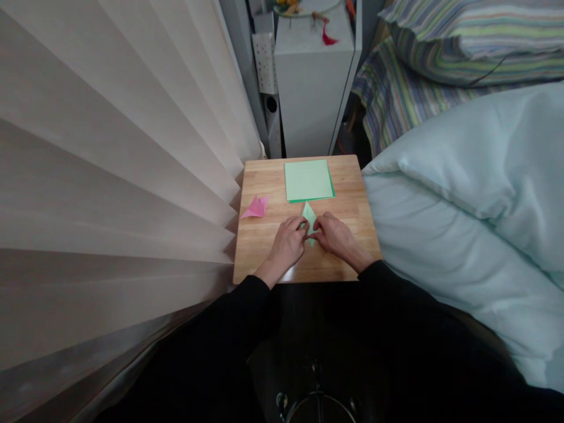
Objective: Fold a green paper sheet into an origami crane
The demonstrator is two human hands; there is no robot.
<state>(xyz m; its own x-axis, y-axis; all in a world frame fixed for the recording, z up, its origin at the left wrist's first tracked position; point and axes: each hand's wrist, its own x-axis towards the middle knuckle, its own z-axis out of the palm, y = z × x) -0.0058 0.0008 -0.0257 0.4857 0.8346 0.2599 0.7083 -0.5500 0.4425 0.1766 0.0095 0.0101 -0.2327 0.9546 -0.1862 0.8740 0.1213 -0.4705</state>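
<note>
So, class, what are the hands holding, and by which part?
A folded light-green paper, around its middle: left hand at one side, right hand opposite.

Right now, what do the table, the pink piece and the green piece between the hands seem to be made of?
Table: likely wood with a sheen, from its grain-like streaks and a bright reflection, though laminate is possible.
Pink piece: seemingly matte paper, judging by its creases and pointed corners.
Green piece: probably matte paper, with crisp straight edges.
</note>
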